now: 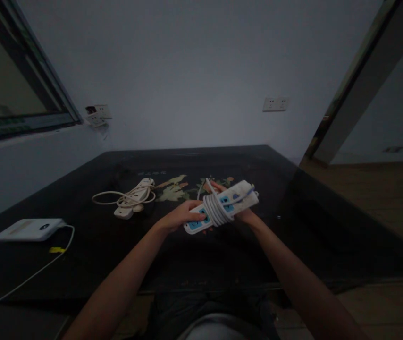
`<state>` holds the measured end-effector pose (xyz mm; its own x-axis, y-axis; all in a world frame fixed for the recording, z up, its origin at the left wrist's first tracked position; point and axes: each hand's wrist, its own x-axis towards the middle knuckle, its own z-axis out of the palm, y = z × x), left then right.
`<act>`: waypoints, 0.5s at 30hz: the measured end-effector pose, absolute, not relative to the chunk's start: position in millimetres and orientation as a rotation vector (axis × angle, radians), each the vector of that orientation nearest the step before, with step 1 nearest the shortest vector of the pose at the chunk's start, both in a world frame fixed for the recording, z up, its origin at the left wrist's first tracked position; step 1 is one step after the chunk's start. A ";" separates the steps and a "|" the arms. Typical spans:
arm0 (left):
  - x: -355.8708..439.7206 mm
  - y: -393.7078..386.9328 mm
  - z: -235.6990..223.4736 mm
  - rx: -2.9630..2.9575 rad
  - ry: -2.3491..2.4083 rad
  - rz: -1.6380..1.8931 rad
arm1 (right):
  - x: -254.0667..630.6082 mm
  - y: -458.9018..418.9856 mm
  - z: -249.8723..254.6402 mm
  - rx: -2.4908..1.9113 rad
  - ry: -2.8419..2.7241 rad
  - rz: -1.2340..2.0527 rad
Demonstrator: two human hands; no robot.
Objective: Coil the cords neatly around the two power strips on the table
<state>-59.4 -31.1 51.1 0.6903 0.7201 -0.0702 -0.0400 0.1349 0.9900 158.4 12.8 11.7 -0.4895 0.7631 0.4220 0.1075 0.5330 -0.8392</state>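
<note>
Forearms: 2 | left hand, right hand: curled round 1 strip | tabletop strip: 1

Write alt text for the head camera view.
Two bare hands hold a white power strip with blue sockets, its white cord coiled around it, above a dark table. Another corded power strip and a white device lie to the left.

Head-height view, forward and down
</note>
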 end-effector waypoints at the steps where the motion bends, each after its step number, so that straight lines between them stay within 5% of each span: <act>1: -58.6 -33.1 50.7 1.368 0.635 0.532 | 158.7 12.5 13.9 -0.672 -1.904 1.045; 10: -48.3 -42.7 49.9 1.507 0.554 0.046 | 149.6 -14.1 38.9 -0.525 -2.003 1.365; 15: -45.4 -42.5 45.2 1.614 0.499 -0.056 | 135.4 -19.8 32.7 -0.423 -2.137 1.231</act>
<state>-45.4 -42.5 45.2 0.9011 0.2827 -0.3288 0.3488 -0.0217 0.9370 135.4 -19.8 32.7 -0.7509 0.5540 0.3595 -0.0330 0.5122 -0.8582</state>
